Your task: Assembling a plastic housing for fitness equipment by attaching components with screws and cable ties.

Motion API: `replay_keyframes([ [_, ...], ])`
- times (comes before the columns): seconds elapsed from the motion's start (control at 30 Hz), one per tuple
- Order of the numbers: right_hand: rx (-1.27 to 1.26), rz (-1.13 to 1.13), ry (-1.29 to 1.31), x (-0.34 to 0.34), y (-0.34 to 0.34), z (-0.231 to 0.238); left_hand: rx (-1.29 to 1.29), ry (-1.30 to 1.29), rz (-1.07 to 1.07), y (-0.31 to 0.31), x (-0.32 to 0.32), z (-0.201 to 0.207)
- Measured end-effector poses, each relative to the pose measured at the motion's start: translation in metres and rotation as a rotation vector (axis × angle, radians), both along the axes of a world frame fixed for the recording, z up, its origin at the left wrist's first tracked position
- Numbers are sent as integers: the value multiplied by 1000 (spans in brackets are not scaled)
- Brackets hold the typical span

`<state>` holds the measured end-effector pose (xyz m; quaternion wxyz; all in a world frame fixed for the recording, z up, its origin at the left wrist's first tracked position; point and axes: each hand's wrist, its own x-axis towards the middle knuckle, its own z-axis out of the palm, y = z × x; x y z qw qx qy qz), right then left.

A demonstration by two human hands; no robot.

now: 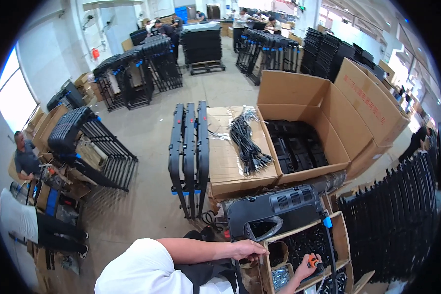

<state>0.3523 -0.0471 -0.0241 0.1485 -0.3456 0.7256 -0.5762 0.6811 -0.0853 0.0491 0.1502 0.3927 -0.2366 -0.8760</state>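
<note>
My right hand [304, 269] is closed around an orange and black power screwdriver [314, 261], over an open cardboard box of small parts. My left hand [249, 249] has its fingers curled together at the left rim of that parts box [265, 269]; whatever they pinch is too small to make out. Just beyond both hands lies a black plastic frame [274, 208] with vent slots and a blue clip on its leg. Small black parts [304, 245] fill the largest section of the box, and shiny screws [281, 277] sit in a smaller one.
Three black frames [188, 152] stand upright ahead on the left. Beside them, a bundle of black cables [250, 144] lies on a cardboard box [220, 171]. A large open carton [335, 171] holds black panels. Dark parts are stacked on the right [387, 215]. Other people work at the left and back.
</note>
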Motion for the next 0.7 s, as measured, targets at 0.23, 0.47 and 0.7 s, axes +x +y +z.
replay_keyframes([
  [0.23, -229, 97, -108, 50, 23, 111, 67, 197, 121, -42, -2, -18],
  [0.47, -237, 302, -249, 150, -28, 211, 199, 223, 230, -94, 2, 6],
  [0.7, -143, 384, -253, 202, -93, 210, 356, 417, 417, -141, 14, 13],
])
